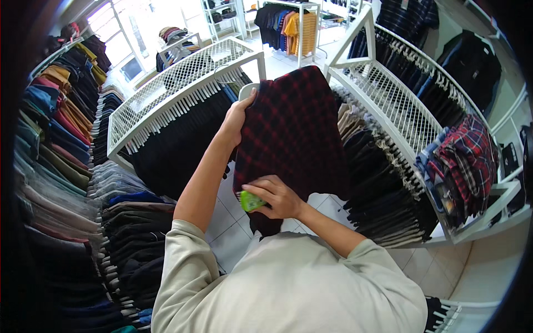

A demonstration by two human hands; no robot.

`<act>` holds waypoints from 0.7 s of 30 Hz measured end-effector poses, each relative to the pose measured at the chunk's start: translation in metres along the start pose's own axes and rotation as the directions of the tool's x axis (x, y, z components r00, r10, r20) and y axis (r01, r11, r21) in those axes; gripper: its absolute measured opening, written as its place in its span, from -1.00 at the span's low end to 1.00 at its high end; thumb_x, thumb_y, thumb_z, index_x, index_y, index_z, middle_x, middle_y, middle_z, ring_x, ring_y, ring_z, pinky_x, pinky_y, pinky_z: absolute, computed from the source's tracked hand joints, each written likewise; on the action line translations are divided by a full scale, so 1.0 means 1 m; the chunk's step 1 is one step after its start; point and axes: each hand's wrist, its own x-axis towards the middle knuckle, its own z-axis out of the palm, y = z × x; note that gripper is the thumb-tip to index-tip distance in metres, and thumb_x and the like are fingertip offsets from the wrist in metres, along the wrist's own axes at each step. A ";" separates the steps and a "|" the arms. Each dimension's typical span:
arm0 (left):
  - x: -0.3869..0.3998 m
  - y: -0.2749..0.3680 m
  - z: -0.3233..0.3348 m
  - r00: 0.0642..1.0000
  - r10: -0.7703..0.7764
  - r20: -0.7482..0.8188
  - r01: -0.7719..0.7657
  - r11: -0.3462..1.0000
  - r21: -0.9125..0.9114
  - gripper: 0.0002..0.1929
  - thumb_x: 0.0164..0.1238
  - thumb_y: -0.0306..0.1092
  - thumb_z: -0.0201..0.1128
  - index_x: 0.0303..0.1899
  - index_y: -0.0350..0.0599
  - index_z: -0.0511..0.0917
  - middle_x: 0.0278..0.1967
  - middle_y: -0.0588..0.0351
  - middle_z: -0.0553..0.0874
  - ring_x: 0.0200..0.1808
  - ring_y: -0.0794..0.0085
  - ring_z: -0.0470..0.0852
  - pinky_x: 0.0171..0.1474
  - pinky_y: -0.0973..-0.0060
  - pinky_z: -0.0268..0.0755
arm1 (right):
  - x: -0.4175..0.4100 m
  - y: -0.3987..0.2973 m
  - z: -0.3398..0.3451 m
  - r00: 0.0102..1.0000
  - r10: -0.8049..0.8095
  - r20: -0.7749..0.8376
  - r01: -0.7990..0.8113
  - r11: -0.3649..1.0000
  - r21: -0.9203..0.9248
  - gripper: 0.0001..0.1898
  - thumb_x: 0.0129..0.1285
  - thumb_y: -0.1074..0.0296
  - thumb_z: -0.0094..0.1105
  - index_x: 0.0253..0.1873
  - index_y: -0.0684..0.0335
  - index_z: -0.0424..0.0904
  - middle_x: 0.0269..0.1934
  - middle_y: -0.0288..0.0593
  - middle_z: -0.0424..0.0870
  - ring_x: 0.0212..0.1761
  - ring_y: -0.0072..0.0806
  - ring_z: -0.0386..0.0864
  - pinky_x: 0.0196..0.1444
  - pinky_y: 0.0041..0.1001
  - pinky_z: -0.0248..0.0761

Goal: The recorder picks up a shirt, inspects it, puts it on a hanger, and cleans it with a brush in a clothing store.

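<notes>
A dark red and black plaid garment [295,133], likely a shirt, is held up in front of me on a white hanger [248,88]. My left hand [238,118] grips the hanger end and the garment's edge at the upper left, thumb uppermost. Lower down, my right hand [275,195] is closed around a small bright green object [251,201], apparently a handheld brush. That object rests against or very near the plaid cloth's lower left edge. The fingers cover part of it, so its far side is hidden.
A white mesh-topped rack [179,91] with dark hanging clothes stands ahead left. Another mesh-topped rack [395,95] runs along the right, with folded plaid clothes [462,162] at its near end. Crowded clothes rails [62,125] line the left. White floor tiles [229,233] show below.
</notes>
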 end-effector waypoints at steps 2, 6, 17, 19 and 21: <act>-0.007 0.006 0.014 1.000 0.018 0.000 -0.018 0.999 -0.036 -0.57 0.64 0.03 0.23 0.13 -0.18 0.71 -0.07 0.07 0.84 -0.14 0.42 0.82 -0.02 0.42 0.67 | 0.016 0.019 -0.029 0.979 0.018 -0.204 -0.037 0.995 -0.090 -0.33 0.17 0.38 0.55 0.39 0.24 0.52 0.18 0.06 0.62 0.23 -0.01 0.59 0.35 -0.10 0.43; -0.003 -0.002 0.034 0.996 0.018 0.085 -0.021 0.999 0.036 -0.58 0.64 0.02 0.24 0.11 -0.17 0.71 -0.10 0.09 0.83 -0.18 0.44 0.80 -0.04 0.40 0.66 | 0.086 0.055 -0.089 0.769 0.168 -0.617 -0.285 0.954 -0.094 -0.41 0.21 0.40 0.55 0.33 0.33 0.53 0.15 0.10 0.64 0.19 0.02 0.61 0.28 -0.20 0.47; -0.017 0.007 0.030 0.985 0.170 -0.040 -0.145 0.924 0.355 -0.58 0.60 0.02 0.31 0.11 -0.19 0.73 -0.14 0.15 0.83 -0.18 0.52 0.78 -0.02 0.52 0.61 | 0.047 0.014 -0.060 0.856 -0.087 -0.510 -0.057 0.964 -0.258 -0.28 0.20 0.22 0.58 0.42 0.36 0.53 0.13 0.05 0.63 0.12 -0.05 0.63 0.18 -0.13 0.53; -0.023 -0.002 0.039 0.960 0.279 0.041 -0.263 0.836 0.482 -0.53 0.53 0.10 0.37 -0.11 -0.24 0.79 -0.36 0.30 0.72 -0.38 0.68 0.55 -0.28 0.55 0.39 | 0.076 0.046 -0.098 0.755 -0.053 -0.653 -0.249 0.899 -0.360 -0.27 0.25 0.17 0.56 0.44 0.36 0.50 0.09 0.09 0.61 0.09 0.01 0.62 0.14 -0.13 0.53; -0.036 0.000 0.048 0.968 0.242 0.068 -0.242 0.825 0.510 -0.53 0.53 0.09 0.38 -0.18 -0.25 0.80 -0.41 0.31 0.68 -0.37 0.69 0.53 -0.28 0.57 0.37 | 0.082 0.087 -0.138 0.799 -0.092 -0.594 -0.295 0.802 -0.520 -0.31 0.36 0.09 0.46 0.46 0.33 0.49 0.08 0.14 0.60 0.10 0.06 0.62 0.14 -0.11 0.54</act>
